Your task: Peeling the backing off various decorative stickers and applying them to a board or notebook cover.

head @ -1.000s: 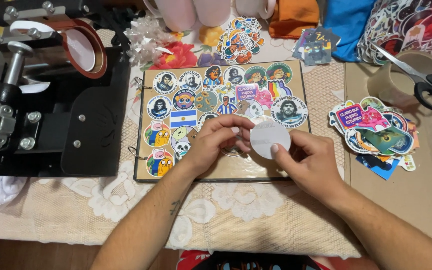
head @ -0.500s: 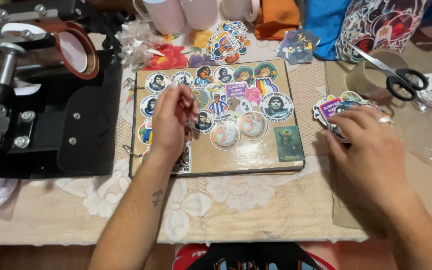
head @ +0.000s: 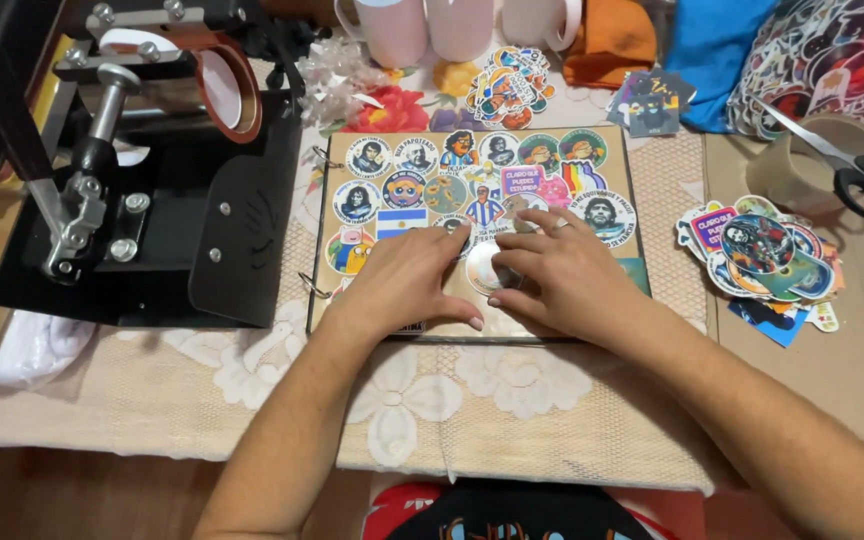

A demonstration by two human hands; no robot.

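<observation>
A brown board (head: 642, 275) lies flat at the middle of the table, covered with round stickers (head: 422, 158) in mixed colours: portraits, cartoon figures, a pink one, a rainbow one. A rectangular flag sticker (head: 399, 221), light blue and white, sits in its left half. A loose heap of stickers (head: 762, 260) lies to the right of the board. A second, smaller heap (head: 508, 88) lies behind it, beside dark square cards (head: 650, 102).
</observation>
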